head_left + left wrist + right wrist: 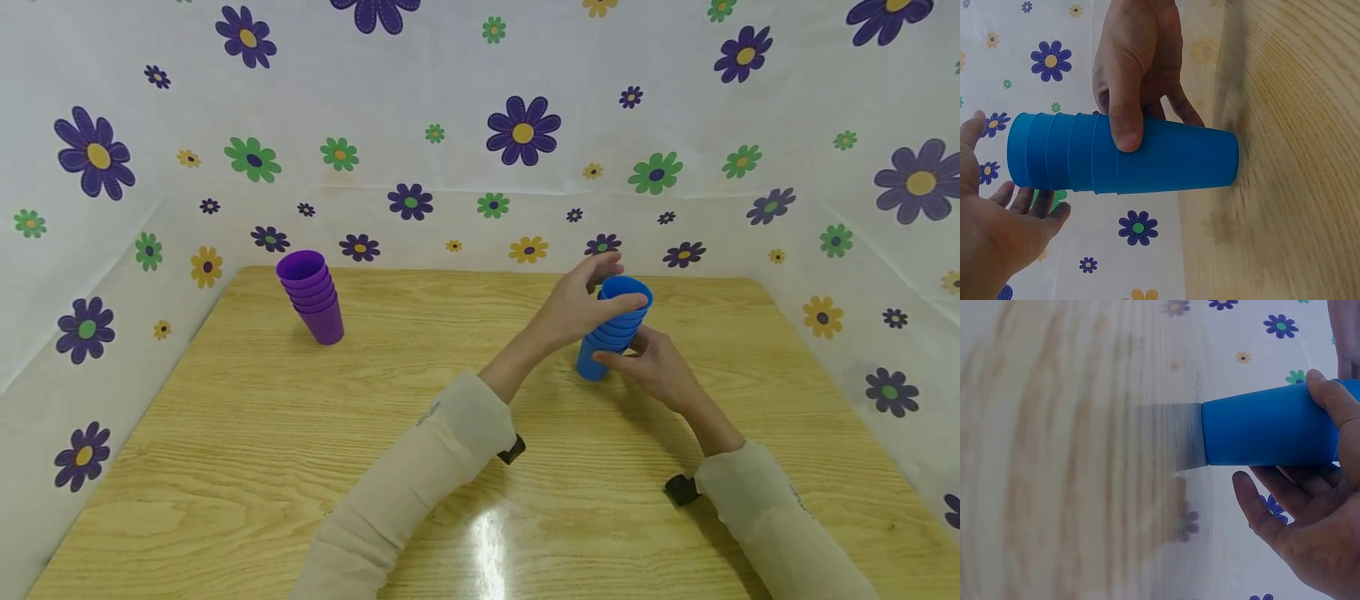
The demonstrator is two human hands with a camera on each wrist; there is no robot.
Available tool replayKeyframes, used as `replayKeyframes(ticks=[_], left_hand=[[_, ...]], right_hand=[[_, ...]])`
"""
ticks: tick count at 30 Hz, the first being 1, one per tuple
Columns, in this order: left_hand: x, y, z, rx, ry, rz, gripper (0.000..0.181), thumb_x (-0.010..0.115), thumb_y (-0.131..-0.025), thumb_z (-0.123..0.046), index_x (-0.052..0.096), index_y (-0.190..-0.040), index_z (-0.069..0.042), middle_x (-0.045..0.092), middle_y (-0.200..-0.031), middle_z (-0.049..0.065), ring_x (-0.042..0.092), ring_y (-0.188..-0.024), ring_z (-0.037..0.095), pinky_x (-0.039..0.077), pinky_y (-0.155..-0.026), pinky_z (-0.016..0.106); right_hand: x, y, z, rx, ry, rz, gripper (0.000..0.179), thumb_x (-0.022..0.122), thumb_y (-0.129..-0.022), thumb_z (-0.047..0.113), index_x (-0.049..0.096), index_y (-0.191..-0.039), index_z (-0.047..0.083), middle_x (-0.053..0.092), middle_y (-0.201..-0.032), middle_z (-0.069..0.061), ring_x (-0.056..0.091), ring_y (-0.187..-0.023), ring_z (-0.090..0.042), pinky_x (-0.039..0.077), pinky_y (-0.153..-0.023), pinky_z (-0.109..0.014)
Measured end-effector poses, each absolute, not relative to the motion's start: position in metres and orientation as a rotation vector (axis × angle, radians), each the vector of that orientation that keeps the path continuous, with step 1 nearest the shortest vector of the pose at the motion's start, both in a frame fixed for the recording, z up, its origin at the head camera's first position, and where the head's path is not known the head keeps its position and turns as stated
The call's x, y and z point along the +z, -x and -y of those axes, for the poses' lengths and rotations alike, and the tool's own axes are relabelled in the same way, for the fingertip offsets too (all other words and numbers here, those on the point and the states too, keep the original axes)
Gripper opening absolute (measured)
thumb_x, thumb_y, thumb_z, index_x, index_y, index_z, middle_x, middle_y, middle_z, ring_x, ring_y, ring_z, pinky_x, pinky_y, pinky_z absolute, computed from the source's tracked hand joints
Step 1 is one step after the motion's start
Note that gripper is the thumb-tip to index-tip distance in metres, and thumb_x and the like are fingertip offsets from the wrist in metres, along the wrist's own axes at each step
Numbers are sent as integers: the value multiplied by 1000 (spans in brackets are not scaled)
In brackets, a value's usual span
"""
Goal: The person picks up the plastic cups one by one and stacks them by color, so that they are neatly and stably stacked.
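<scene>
A nested stack of several blue cups (617, 332) stands upright toward the right of the table, rims up. My right hand (654, 367) grips the stack low down, its thumb across the bottom cup (1266, 428) and its fingers behind. At the top is my left hand (573, 307), thumb and fingers spread around the rims. In the left wrist view, the left hand (1010, 231) has its fingertips beside the upper cups and its thumb apart from the rim; whether the fingertips touch is hard to tell.
A nested stack of several purple cups (322, 317) stands upright at the back left of the wooden table (247, 467). A white cloth (420, 92) with printed flowers rises behind the table and along both sides.
</scene>
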State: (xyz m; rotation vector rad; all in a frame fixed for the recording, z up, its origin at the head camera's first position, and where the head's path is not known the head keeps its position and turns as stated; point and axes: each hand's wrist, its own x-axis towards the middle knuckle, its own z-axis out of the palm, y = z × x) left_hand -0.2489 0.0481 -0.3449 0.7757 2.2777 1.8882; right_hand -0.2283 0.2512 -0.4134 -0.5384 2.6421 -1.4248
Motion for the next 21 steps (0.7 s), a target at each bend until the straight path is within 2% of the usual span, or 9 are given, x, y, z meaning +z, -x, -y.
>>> replayKeyframes(ticks=[11,21], left_hand=[[-364,247,-23,1812,-688,-2379,70,65,-101,-46,40,-159,-14,52,-152,3,50,-138,19,45,-111,43],[-389,250,23,1717,-644,-2521,71,62,-103,-45,39,-158,-8,51,-152,10,47,-140,27,41,-115,47]], right_hand=[[-411,228,-249,-1428,506,-2629,68,71,-100,21,38,-153,-6,55,-143,-30,54,-131,-48,41,-108,-66],[-414,228,-249,-1442,513,-2656,61,72,-99,21,46,-147,-5,59,-140,-28,56,-129,-46,41,-108,-67]])
